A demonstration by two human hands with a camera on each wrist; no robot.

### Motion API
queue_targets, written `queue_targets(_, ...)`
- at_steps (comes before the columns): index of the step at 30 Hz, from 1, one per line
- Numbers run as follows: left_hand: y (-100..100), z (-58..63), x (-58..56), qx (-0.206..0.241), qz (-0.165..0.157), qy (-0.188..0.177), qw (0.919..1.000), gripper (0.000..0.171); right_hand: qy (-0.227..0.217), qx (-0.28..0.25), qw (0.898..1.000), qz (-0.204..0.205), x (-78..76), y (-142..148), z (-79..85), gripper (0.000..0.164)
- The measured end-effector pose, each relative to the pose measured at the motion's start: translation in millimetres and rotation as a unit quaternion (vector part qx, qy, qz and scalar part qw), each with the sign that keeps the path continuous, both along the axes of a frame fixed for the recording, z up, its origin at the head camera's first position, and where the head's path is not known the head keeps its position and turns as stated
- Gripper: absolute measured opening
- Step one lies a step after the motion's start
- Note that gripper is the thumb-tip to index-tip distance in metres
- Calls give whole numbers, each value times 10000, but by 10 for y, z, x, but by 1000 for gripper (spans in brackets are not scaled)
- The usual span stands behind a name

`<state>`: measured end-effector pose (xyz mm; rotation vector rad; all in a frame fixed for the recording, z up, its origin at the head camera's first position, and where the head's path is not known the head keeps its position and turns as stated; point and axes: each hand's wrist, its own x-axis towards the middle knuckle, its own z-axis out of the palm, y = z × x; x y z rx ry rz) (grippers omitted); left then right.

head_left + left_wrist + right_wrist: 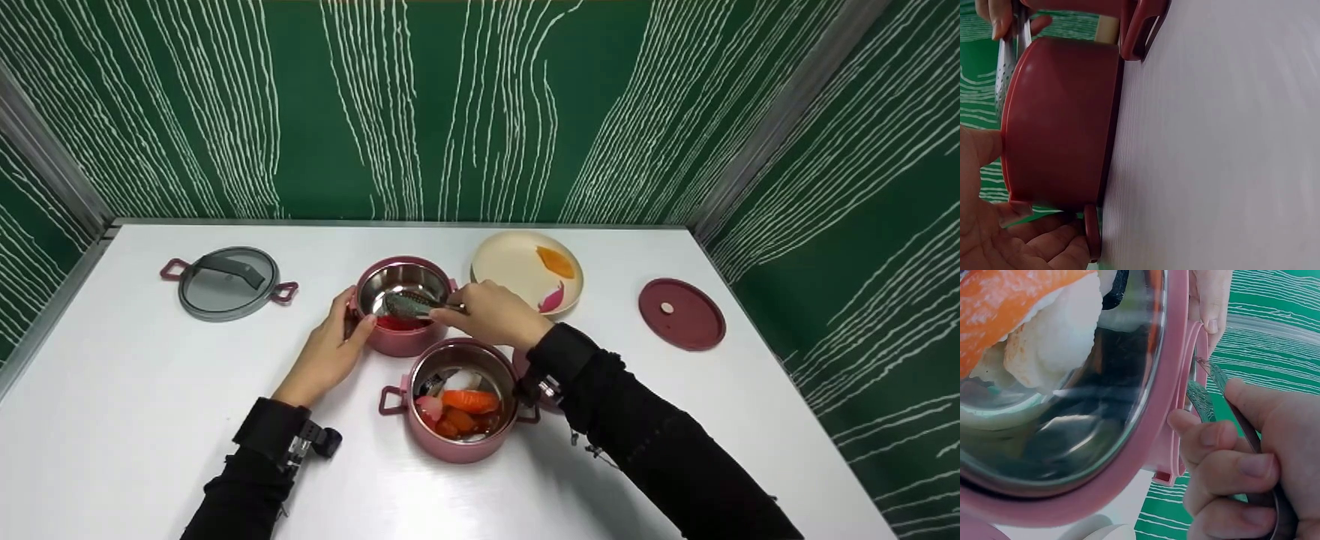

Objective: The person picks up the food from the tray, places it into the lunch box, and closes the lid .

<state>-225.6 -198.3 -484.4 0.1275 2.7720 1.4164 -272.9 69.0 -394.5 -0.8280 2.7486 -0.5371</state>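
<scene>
My left hand [322, 356] grips the far pink pot [405, 343] at its left side, thumb at the rim and fingers by the handle [1092, 233]. My right hand [499, 311] holds metal food tongs [407, 304] with perforated ends, which reach into that pot. In the right wrist view the two ends of the tongs [1217, 377] stand apart. Something red [401, 323] lies at the bottom of the far pot, partly hidden by the tongs. Just nearer stands a second pink pot [457, 451], holding an orange-topped sushi piece [471, 401] and several other food pieces.
A cream plate [510, 262] at the back carries an orange piece [555, 262] and a magenta piece [552, 298]. The glass lid [229, 285] lies at left, a dark red lid [682, 315] at right. Another pink round item [521, 364] is partly hidden under my right forearm.
</scene>
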Motion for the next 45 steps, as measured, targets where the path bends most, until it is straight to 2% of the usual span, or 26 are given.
queue_targets(11,12,2,4,-19,-3,-63,10000,71,162,-76,9998,33,-16,97,-12,43)
queue_targets(21,10,9,14,15,-19,-78,10000,71,42,-392,9983,-424,-68,340,52,42)
queue_targets(26,21,8,3,-10,-32,-53,10000,71,368,-578,9968,-403,-119,536,59,41)
queue_targets(31,16,10,1,-29,-19,-86,10000,70,505,-617,9955,-510,-166,715,61,41)
queue_targets(35,0,11,12,1,-21,-116,9999,71,418,-688,9945,-668,-200,855,66,40)
queue_targets(38,-4,20,19,22,-28,-150,9999,71,192,-732,9932,-883,-207,975,75,41)
queue_targets(45,-2,34,25,24,-27,-196,9998,72,108,-431,9909,-1268,-235,1291,52,47)
